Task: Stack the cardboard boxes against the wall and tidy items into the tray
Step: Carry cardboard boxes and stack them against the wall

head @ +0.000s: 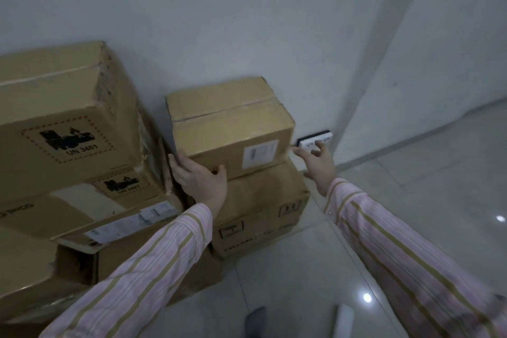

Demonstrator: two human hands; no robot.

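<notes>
I'm mid-stacking: my left hand (200,180) grips the near-left corner of the top box (230,129), which sits on the lower box (260,208) at frame centre against the wall (247,22), my right hand (319,163) spread beside its right edge; next, I judge, square it flush.

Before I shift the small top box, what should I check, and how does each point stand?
1. Left hand grips top box at its lower left corner: ok.
2. Right hand holding the box: not ok, open beside its right edge.
3. Top box resting on lower box: ok.
4. Back flush against wall: cannot tell.
5. Wall socket uncovered, right of the boxes: ok.
</notes>
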